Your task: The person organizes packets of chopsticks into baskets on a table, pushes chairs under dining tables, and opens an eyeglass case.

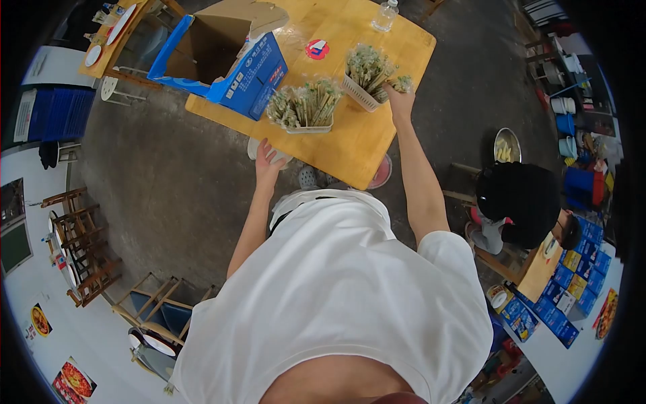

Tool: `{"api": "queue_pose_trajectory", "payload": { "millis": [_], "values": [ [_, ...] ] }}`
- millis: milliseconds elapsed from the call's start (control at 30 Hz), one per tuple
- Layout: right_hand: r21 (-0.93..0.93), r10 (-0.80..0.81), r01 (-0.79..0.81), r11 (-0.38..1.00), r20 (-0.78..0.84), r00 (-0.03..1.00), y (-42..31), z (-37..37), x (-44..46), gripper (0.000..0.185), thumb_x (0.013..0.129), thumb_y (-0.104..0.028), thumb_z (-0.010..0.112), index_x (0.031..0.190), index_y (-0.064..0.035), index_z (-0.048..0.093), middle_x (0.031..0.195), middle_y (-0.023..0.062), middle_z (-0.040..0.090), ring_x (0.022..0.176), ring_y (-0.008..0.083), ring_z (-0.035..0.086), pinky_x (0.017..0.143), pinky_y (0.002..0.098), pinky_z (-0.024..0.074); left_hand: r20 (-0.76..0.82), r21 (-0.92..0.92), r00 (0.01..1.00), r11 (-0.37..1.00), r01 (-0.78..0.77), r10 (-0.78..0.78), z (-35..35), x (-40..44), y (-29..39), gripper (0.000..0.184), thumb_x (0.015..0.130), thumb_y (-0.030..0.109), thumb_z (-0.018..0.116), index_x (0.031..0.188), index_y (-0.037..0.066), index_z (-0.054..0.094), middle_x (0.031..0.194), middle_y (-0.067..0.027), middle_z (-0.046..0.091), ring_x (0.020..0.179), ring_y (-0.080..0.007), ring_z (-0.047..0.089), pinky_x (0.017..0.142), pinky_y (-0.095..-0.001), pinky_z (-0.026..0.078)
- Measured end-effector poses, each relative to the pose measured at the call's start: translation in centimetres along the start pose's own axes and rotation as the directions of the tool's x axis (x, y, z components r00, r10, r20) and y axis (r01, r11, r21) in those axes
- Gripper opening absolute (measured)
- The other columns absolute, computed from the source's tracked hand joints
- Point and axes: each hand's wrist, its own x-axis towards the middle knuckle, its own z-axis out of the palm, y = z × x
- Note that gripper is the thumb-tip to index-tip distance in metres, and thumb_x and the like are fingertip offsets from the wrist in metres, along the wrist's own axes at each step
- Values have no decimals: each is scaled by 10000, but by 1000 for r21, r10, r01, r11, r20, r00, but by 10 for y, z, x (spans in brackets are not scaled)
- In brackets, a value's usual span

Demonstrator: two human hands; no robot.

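My right hand (402,101) is closed around a small bunch of skewers (403,83) with pale green ends, at the table's right side. Just left of it stands a white slotted basket (361,94) packed with similar green-tipped skewers (367,67). A second white basket (316,129), near the front edge, holds more skewers (306,104), which look wrapped in clear plastic. My left hand (267,161) hangs in front of the table edge, fingers apart and nothing in it. The exact food on the skewers is too small to make out.
On the wooden table (350,145) are an open blue cardboard box (252,81), a red round item (317,49) and a clear bottle (385,15). A white stool (259,149) stands below the front edge. To the right, a person in black (518,202) sits near a metal bowl (506,145).
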Motion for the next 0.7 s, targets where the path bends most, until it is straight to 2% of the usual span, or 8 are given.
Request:
{"api": "queue_pose_trajectory", "payload": {
  "millis": [167,233,267,367,467,533,667,700],
  "values": [
    [38,-29,24,999,122,992,10,4,12,446,678,-32,712,1083,-31,526,1000,102,586,946,219,557,804,331,434,8,6,999,999,48,-48,4,1,-2,805,679,1,610,1395,83,252,1360,-187,339,1232,-292,394,945,-373,398],
    [-14,-183,187,982,146,972,9,15,10,513,641,-24,739,1103,-15,515,1017,120,595,962,242,573,820,339,442,20,-7,1000,1000,23,-23,8,1,0,768,701,4,605,1387,100,273,1357,-190,340,1227,-294,402,958,-375,393],
    [-14,-184,188,982,145,972,8,16,10,513,641,-24,739,1103,-15,515,1017,120,595,962,242,573,820,339,442,22,-7,1000,1000,22,-22,9,1,2,768,701,4,605,1387,100,273,1357,-190,340,1227,-294,402,958,-375,393],
    [21,-171,170,985,118,978,5,19,13,521,624,-61,766,1086,-7,532,1022,118,608,953,249,583,817,337,444,39,3,999,1000,16,-16,15,-1,11,764,701,0,598,1386,99,274,1349,-185,346,1225,-288,404,959,-371,390],
    [-2,-89,90,996,107,990,10,13,18,484,640,-119,785,1056,-12,561,1025,96,616,945,236,585,807,335,447,52,6,999,1000,1,-1,18,-1,15,760,701,-2,593,1384,96,275,1346,-181,346,1222,-282,407,963,-368,383],
    [19,40,-41,999,61,997,5,5,11,446,650,-138,782,1031,-23,581,1017,74,619,953,218,578,810,323,441,46,2,999,1000,4,-4,19,0,16,758,701,2,593,1383,97,277,1348,-181,346,1217,-282,411,970,-368,375],
    [96,41,-41,995,11,999,-6,-5,-12,427,651,-72,743,1045,-30,582,983,69,621,929,210,581,817,320,439,32,-6,999,1000,22,-22,20,-4,15,756,700,2,591,1382,95,279,1345,-182,351,1211,-283,418,973,-366,372],
    [48,48,-52,998,87,995,-12,-8,-15,452,650,-50,723,1074,-29,568,1005,74,612,937,213,575,821,325,438,33,-5,999,999,32,-31,20,-4,13,755,700,2,591,1382,92,279,1344,-183,353,1208,-282,422,973,-365,372]
  ]
}}
